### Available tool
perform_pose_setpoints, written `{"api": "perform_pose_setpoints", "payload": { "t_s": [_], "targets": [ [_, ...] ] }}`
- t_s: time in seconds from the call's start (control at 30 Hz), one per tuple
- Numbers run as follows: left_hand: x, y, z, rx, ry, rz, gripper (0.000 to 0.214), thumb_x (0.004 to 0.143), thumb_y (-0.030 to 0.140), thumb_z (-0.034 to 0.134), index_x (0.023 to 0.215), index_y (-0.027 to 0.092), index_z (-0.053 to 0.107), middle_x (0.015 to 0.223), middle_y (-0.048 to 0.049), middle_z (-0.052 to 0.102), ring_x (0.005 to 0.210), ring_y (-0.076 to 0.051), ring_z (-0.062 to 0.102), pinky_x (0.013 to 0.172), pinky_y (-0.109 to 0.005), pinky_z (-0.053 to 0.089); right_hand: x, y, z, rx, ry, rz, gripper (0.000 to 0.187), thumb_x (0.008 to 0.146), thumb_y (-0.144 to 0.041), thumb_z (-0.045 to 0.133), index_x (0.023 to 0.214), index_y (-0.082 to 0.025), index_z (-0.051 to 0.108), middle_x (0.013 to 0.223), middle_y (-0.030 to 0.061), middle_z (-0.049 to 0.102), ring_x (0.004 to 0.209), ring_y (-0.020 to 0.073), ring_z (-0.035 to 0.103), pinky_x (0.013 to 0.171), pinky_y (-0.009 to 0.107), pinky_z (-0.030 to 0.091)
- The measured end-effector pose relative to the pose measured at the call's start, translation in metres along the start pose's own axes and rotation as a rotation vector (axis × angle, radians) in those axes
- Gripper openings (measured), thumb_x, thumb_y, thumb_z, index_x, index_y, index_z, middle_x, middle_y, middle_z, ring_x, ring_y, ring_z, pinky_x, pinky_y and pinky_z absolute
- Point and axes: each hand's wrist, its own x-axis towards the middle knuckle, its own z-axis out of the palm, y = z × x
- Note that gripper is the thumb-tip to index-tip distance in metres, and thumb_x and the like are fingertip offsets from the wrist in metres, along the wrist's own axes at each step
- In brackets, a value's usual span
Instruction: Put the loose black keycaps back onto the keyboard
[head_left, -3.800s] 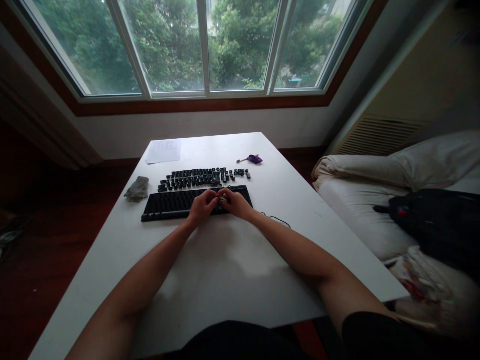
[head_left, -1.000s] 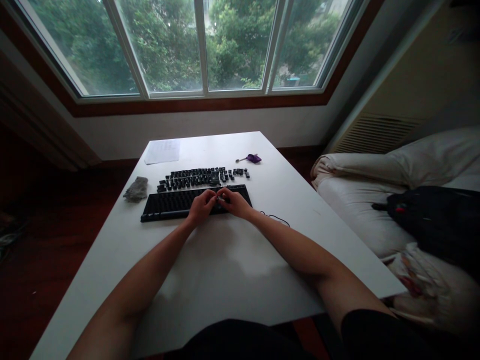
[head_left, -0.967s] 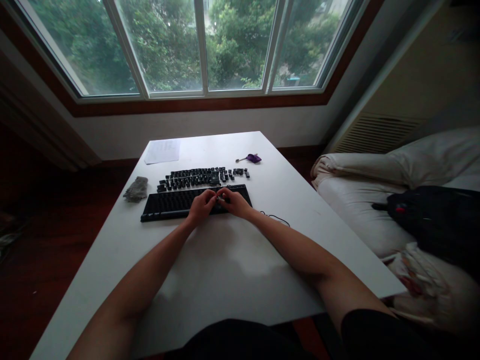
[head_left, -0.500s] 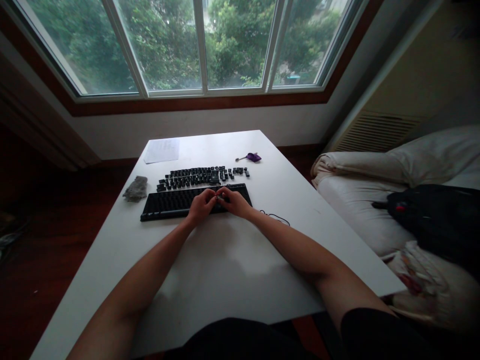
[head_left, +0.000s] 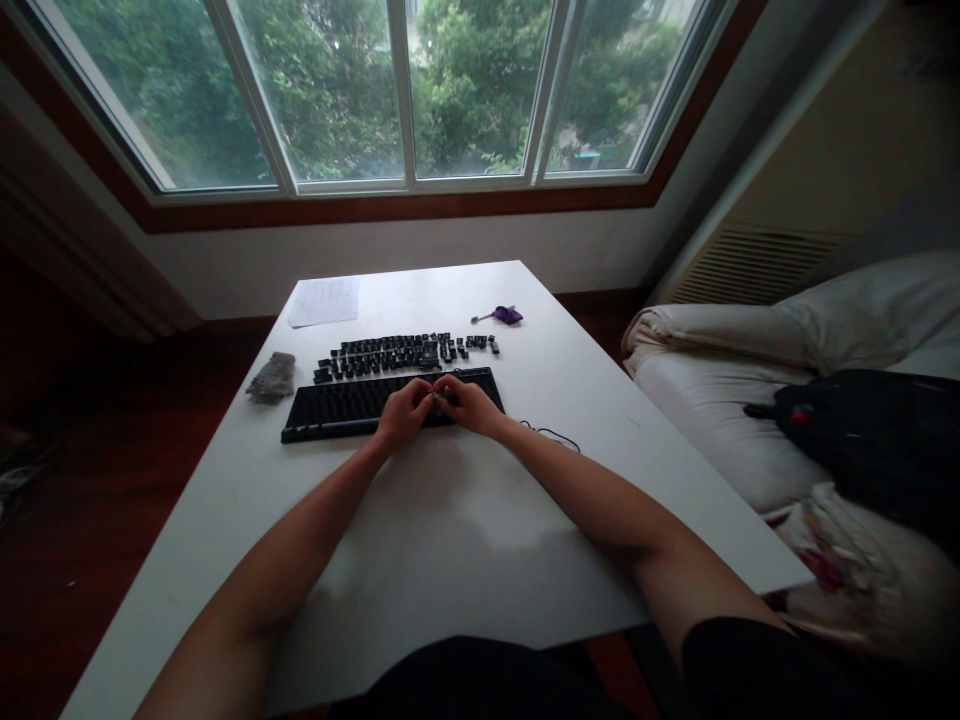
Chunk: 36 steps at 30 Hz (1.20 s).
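Observation:
A black keyboard (head_left: 337,408) lies on the white table, its left part in plain sight. Over its right half, my left hand (head_left: 405,408) and my right hand (head_left: 469,403) meet at the fingertips. Both hands are closed in a pinch. Something small and pale shows between the fingers, too small to name. Just behind the keyboard, loose black keycaps (head_left: 382,355) lie in rows. My hands hide part of the keyboard beneath them.
A grey cloth (head_left: 272,378) lies left of the keyboard, with paper sheets (head_left: 325,302) behind. Toward the back right are a purple object (head_left: 508,315) and a small brush (head_left: 482,318). A black cable (head_left: 559,437) runs right of the keyboard. A sofa (head_left: 697,420) stands beside the table.

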Motion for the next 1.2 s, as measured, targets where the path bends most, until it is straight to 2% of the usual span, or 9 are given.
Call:
{"api": "perform_pose_setpoints", "payload": {
  "t_s": [0.2, 0.47, 0.7, 0.9, 1.2],
  "targets": [
    [-0.0005, 0.0007, -0.0003, 0.035, -0.011, -0.008, 0.018, 0.090, 0.030, 0.056, 0.099, 0.020, 0.067, 0.072, 0.0027, 0.063, 0.062, -0.012, 0.053, 0.061, -0.023, 0.037, 0.0000, 0.0010, -0.0001, -0.007, -0.001, -0.003, 0.027, 0.085, -0.029, 0.062, 0.111, -0.024, 0.061, 0.082, -0.0027, 0.062, 0.061, 0.0098, 0.048, 0.061, 0.022, 0.032],
    [-0.0018, 0.0011, -0.0008, 0.064, -0.024, -0.014, 0.019, 0.089, 0.030, 0.056, 0.101, 0.020, 0.067, 0.069, 0.0031, 0.060, 0.061, -0.013, 0.051, 0.060, -0.024, 0.035, 0.0002, -0.0023, -0.0006, -0.021, -0.019, 0.008, 0.026, 0.086, -0.030, 0.061, 0.110, -0.022, 0.061, 0.078, -0.0031, 0.061, 0.059, 0.0096, 0.046, 0.059, 0.022, 0.031],
    [-0.0024, 0.0019, -0.0011, 0.092, -0.040, -0.015, 0.020, 0.089, 0.029, 0.055, 0.101, 0.019, 0.067, 0.068, 0.0034, 0.058, 0.061, -0.012, 0.051, 0.060, -0.023, 0.034, 0.0001, -0.0017, 0.0006, -0.033, -0.017, 0.012, 0.026, 0.085, -0.031, 0.062, 0.110, -0.023, 0.061, 0.077, -0.0031, 0.061, 0.063, 0.0110, 0.049, 0.061, 0.022, 0.032],
    [-0.0021, 0.0004, -0.0004, 0.110, -0.041, -0.010, 0.019, 0.089, 0.028, 0.055, 0.101, 0.020, 0.066, 0.069, 0.0034, 0.059, 0.061, -0.012, 0.051, 0.060, -0.023, 0.034, -0.0005, -0.0036, 0.0003, -0.056, -0.022, 0.027, 0.025, 0.086, -0.031, 0.062, 0.110, -0.023, 0.061, 0.076, -0.0032, 0.060, 0.059, 0.0102, 0.045, 0.059, 0.022, 0.030],
    [-0.0028, 0.0026, -0.0015, 0.131, -0.047, -0.004, 0.020, 0.088, 0.026, 0.054, 0.103, 0.020, 0.067, 0.072, 0.0024, 0.063, 0.061, -0.013, 0.052, 0.061, -0.023, 0.034, -0.0002, -0.0012, 0.0030, -0.079, -0.017, 0.030, 0.025, 0.085, -0.031, 0.063, 0.109, -0.023, 0.061, 0.077, -0.0030, 0.061, 0.060, 0.0105, 0.047, 0.059, 0.022, 0.030]
  ]
}}
